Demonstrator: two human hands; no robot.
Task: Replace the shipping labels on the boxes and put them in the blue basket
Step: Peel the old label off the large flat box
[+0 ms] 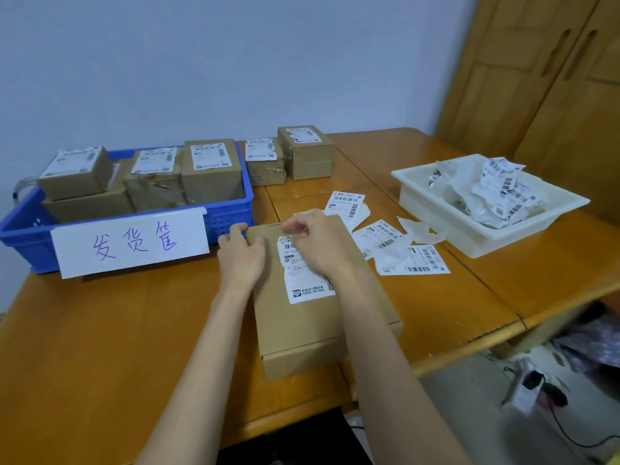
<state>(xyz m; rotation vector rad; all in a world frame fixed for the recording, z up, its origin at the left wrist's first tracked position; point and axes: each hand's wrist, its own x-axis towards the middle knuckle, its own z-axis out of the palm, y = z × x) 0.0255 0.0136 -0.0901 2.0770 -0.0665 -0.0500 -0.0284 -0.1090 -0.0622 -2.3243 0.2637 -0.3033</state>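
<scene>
A long flat cardboard box (302,327) lies in front of me on the wooden table (100,330). A white shipping label (307,286) is stuck on its top. My left hand (241,253) grips the box's far left corner. My right hand (318,243) lies over the label's upper part, fingertips pinching at its top edge. The blue basket (228,216) stands at the back left with several labelled boxes (211,169) inside and a white paper sign on its front. Two more labelled boxes (303,151) stand behind, to the right of the basket.
Loose shipping labels (412,260) and backing scraps lie to the right of the flat box. A white tray (469,239) at the right holds crumpled old labels. A wooden wardrobe stands at the far right; cables lie on the floor past the table's right edge.
</scene>
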